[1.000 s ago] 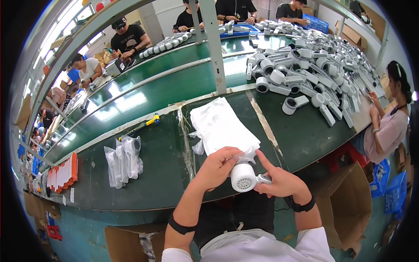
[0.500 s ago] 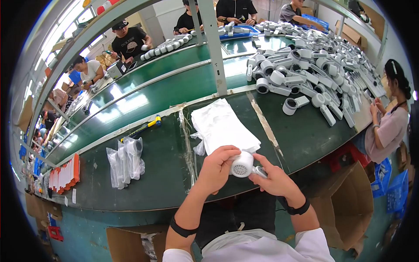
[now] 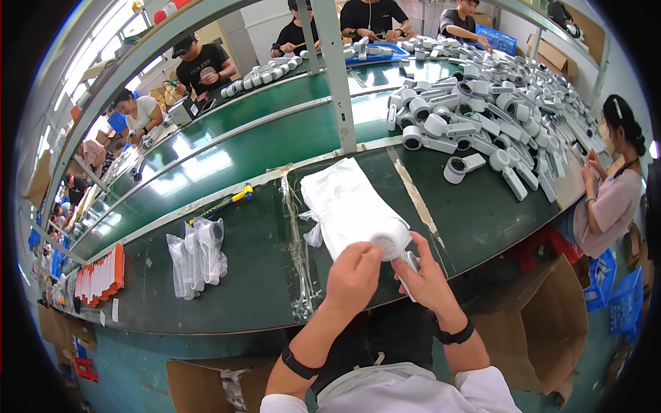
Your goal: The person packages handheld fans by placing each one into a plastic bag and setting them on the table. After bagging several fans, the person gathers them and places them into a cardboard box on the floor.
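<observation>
My right hand (image 3: pixel 428 279) is closed round the handle of a white handheld fan (image 3: pixel 394 233), whose round head has a grille facing me. My left hand (image 3: pixel 354 275) has its fingers pressed together at the grille's near left edge; the fingertips are partly hidden. Just beyond the fan, and partly behind its head, a stack of thin white bags (image 3: pixel 337 196) lies on the dark green worktable (image 3: pixel 261 289). Farther left on the table are several fans in clear plastic bags (image 3: pixel 196 258).
A yellow and black tool (image 3: pixel 231 201) lies beyond the bagged fans, orange and white cartons (image 3: pixel 100 274) at far left. A large pile of fans (image 3: pixel 482 117) covers the back right. An open cardboard box (image 3: pixel 537 330) stands beside me at right. Co-workers sit round the tables.
The fan has moved slightly away from me and tilted, with its handle now showing below my right hand. My left hand has shifted from the head's side to the grille's near edge.
</observation>
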`<move>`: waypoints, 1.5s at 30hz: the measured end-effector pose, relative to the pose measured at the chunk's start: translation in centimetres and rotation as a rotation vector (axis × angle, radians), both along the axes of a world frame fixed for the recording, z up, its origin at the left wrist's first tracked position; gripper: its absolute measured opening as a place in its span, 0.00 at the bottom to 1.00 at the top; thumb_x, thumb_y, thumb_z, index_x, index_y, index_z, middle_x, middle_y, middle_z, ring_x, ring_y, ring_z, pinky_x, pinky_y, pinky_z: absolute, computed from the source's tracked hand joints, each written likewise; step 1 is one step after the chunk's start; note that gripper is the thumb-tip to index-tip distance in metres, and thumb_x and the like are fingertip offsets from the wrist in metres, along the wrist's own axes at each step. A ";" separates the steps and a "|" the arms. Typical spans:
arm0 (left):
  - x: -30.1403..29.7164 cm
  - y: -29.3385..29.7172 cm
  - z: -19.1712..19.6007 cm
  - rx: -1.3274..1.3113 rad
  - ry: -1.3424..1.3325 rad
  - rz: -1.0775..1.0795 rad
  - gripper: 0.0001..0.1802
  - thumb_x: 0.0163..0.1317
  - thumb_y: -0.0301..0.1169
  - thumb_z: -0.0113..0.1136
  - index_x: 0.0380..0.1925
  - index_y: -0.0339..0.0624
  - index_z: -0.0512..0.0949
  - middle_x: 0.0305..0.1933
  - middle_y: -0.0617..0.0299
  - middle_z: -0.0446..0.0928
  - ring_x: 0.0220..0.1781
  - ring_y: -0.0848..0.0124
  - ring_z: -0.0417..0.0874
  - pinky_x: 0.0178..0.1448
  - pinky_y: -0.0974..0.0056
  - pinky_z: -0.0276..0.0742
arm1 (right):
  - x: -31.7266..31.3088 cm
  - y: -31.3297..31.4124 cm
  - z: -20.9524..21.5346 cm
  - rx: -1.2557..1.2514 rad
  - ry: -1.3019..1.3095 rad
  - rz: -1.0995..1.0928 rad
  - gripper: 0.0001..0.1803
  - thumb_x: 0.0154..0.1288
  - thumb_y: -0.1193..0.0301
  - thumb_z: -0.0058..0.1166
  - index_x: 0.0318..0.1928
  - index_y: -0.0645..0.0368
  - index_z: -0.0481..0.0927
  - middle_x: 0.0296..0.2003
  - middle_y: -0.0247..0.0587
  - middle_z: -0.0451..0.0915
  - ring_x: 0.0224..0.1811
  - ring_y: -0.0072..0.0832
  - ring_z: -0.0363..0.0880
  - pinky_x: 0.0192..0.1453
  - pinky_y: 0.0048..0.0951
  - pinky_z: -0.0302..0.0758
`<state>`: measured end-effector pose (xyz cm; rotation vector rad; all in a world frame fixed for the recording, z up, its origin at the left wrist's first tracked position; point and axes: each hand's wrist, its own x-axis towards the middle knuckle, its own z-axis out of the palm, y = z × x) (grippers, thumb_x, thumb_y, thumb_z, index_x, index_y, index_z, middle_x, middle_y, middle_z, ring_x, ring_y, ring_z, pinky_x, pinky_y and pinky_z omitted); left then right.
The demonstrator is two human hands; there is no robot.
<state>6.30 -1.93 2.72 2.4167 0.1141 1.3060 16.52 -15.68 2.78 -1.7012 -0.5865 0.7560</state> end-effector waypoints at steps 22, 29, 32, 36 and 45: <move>-3.1 0.2 -1.8 -1.818 0.004 -0.463 0.18 0.72 0.35 0.53 0.56 0.36 0.72 0.52 0.57 0.78 0.51 0.71 0.81 0.55 0.65 0.77 | -4.9 4.9 -0.6 0.593 0.341 -0.047 0.20 0.76 0.66 0.45 0.60 0.66 0.75 0.50 0.40 0.80 0.50 0.23 0.77 0.55 0.25 0.74; -5.5 2.0 0.3 -1.888 -0.044 -0.312 0.29 0.73 0.48 0.45 0.63 0.38 0.64 0.55 0.51 0.76 0.48 0.54 0.83 0.32 0.49 0.83 | -3.8 4.1 -1.3 0.466 -0.462 -0.225 0.09 0.66 0.77 0.57 0.44 0.69 0.82 0.31 0.40 0.83 0.29 0.19 0.79 0.34 0.21 0.76; -6.7 3.3 -0.9 -1.919 -0.171 -0.469 0.28 0.71 0.47 0.48 0.63 0.41 0.63 0.47 0.49 0.77 0.30 0.59 0.80 0.24 0.55 0.77 | -4.8 3.9 -2.8 0.515 -0.477 -0.186 0.07 0.62 0.79 0.59 0.41 0.68 0.82 0.28 0.41 0.83 0.27 0.19 0.80 0.34 0.21 0.76; -9.8 4.7 -0.6 -1.788 -0.388 -0.313 0.26 0.66 0.30 0.52 0.64 0.45 0.59 0.43 0.47 0.76 0.26 0.59 0.79 0.24 0.57 0.76 | -5.8 2.8 -4.4 0.538 -0.381 -0.001 0.07 0.64 0.83 0.54 0.42 0.69 0.81 0.26 0.40 0.82 0.28 0.20 0.80 0.33 0.20 0.76; -23.1 9.2 0.0 -1.258 -0.363 0.318 0.28 0.61 0.22 0.57 0.62 0.40 0.64 0.50 0.50 0.77 0.33 0.65 0.81 0.24 0.65 0.80 | -5.5 3.5 -8.1 0.234 -0.327 0.226 0.05 0.61 0.77 0.62 0.37 0.65 0.83 0.24 0.39 0.81 0.22 0.18 0.76 0.28 0.20 0.73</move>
